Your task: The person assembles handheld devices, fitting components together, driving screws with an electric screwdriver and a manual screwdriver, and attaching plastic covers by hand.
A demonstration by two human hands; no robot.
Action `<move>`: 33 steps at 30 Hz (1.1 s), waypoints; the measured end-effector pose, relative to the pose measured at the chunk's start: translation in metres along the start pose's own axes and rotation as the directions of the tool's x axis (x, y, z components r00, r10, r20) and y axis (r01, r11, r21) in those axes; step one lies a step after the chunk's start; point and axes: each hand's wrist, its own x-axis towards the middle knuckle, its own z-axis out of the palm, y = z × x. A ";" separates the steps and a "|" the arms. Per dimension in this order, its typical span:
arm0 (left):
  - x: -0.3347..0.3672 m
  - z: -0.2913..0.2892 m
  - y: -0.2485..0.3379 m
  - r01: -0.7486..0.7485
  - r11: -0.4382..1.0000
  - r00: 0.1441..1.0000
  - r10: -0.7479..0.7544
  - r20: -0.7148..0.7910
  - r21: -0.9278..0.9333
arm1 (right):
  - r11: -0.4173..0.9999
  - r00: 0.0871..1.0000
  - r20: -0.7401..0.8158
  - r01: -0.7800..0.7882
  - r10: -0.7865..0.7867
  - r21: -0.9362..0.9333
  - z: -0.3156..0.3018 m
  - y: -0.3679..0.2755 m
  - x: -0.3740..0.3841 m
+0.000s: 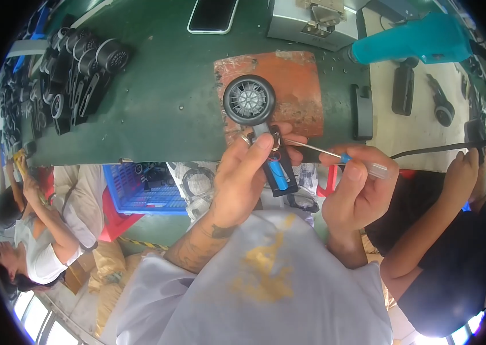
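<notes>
My left hand (243, 175) is closed around a small black handheld fan (249, 100), its round grille at the far end. The fan's handle is opened, and a blue battery cell (277, 174) with thin wires shows inside. In my right hand (361, 190) is a screwdriver (317, 149) with a clear handle and a blue collar. Its metal shaft points left, and its tip is by the handle just below the fan head, partly hidden by my left fingers. Whether the tip touches a screw I cannot tell. Beneath the fan head lies a worn orange-brown mat (297, 86).
Several fans (88, 63) are heaped at the left. A phone (213, 16), a metal box (312, 26), a teal power tool (412, 39) and a black casing (361, 112) lie beyond my hands. A blue crate (145, 195) stands below the table edge. People sit on both sides.
</notes>
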 end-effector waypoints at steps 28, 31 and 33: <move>0.001 0.000 -0.001 -0.008 1.000 1.000 0.008 0.013 -0.012 | 0.983 0.986 0.072 0.159 -0.152 -0.090 0.004 0.006 0.006; 0.001 -0.001 -0.002 -0.004 1.000 1.000 0.004 0.020 -0.012 | 0.953 0.962 0.106 0.264 -0.251 -0.148 0.006 0.008 0.010; 0.001 -0.001 -0.002 -0.004 1.000 1.000 0.004 0.025 -0.007 | 0.920 0.938 0.131 0.341 -0.321 -0.191 0.006 0.008 0.010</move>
